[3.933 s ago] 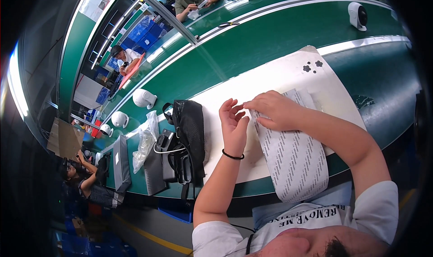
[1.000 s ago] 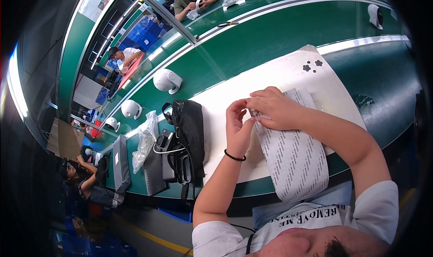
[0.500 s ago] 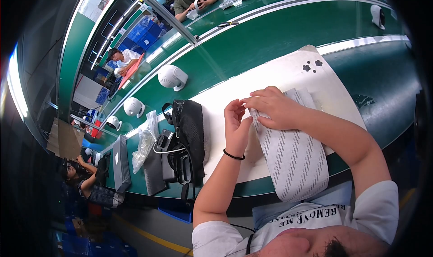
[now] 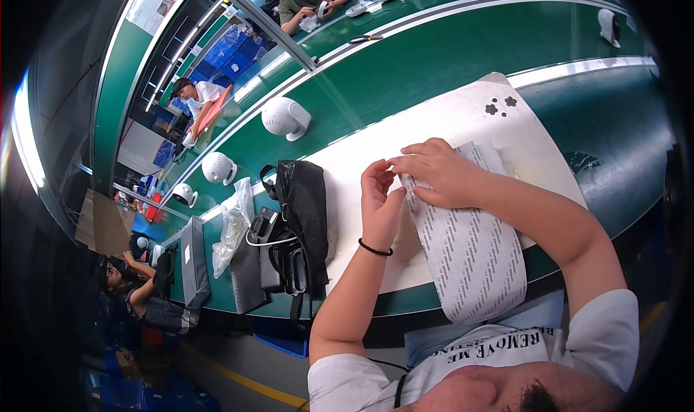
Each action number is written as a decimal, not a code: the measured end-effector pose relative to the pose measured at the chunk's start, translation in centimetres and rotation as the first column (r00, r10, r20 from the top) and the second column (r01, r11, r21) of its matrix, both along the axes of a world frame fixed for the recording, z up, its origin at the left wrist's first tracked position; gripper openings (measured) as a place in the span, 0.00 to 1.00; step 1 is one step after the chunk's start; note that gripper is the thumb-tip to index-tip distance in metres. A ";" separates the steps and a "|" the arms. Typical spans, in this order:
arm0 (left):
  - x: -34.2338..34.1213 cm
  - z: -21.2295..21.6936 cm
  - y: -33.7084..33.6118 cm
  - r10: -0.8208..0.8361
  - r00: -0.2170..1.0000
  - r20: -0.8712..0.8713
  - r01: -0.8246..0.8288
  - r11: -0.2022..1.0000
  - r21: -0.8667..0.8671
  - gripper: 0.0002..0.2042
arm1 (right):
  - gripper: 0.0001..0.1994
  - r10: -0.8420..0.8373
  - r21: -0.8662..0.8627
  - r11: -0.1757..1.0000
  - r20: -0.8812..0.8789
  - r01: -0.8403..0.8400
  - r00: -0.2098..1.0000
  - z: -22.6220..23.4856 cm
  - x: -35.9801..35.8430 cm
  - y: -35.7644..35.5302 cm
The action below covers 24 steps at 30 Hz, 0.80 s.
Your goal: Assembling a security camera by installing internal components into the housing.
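A long white strip of printed backing paper (image 4: 477, 267) lies over the white mat (image 4: 535, 144), and its near end curves down past the table edge. Across the strip's far part rests my right hand (image 4: 441, 175), its fingers reaching left and its thumb low on the paper. My left hand (image 4: 379, 204), a black band at its wrist, is raised beside the strip's left edge with bent fingers. The fingertips of both hands meet there, closed together. Whatever they pinch is too small to make out.
Left of the mat sit a black mesh bag (image 4: 302, 220), a clear plastic bag (image 4: 233, 228) and a grey box (image 4: 194, 260). Beyond, white rounded cameras (image 4: 283, 117) stand on a green conveyor belt (image 4: 434, 58), with pliers (image 4: 366, 38) on the far ledge. Several people work nearby.
The white cameras have shifted slightly to the right along the belt. A co-worker in white at the far left has stretched an arm forward. My hands and the strip look unmoved.
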<state>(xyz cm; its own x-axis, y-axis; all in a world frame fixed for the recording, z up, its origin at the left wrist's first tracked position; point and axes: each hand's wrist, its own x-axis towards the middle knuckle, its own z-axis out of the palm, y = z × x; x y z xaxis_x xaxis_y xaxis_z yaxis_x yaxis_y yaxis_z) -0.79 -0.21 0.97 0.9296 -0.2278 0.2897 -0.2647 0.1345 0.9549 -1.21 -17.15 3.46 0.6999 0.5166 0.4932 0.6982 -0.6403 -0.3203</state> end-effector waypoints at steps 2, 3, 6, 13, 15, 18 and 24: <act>0.0 0.1 -0.1 -0.007 1.000 0.004 0.007 1.000 0.002 0.25 | 0.22 0.008 0.007 1.000 0.008 -0.008 1.000 -0.1 0.2 -0.1; 0.0 0.1 -0.1 -0.006 1.000 0.003 0.006 1.000 0.007 0.25 | 0.22 0.016 0.013 1.000 0.017 -0.016 1.000 -0.2 0.2 0.0; 0.0 0.0 0.0 -0.007 1.000 0.004 0.007 1.000 0.007 0.25 | 0.21 0.011 0.023 1.000 0.013 -0.011 1.000 0.0 0.1 0.1; -0.1 0.1 0.0 -0.006 1.000 0.002 0.006 1.000 -0.005 0.25 | 0.22 -0.010 0.005 1.000 0.004 0.010 1.000 0.0 0.0 0.1; -0.1 0.1 0.0 -0.004 1.000 0.000 0.004 1.000 -0.001 0.25 | 0.22 -0.011 0.002 1.000 -0.001 0.011 1.000 0.0 -0.1 0.1; -0.1 0.1 0.0 -0.001 1.000 -0.003 0.001 1.000 0.001 0.25 | 0.22 0.005 0.013 1.000 0.005 -0.005 1.000 0.1 -0.1 0.0; -0.1 0.1 0.1 -0.008 1.000 -0.002 0.008 1.000 0.007 0.25 | 0.22 0.026 0.020 0.999 0.053 -0.028 0.998 -0.2 0.2 0.0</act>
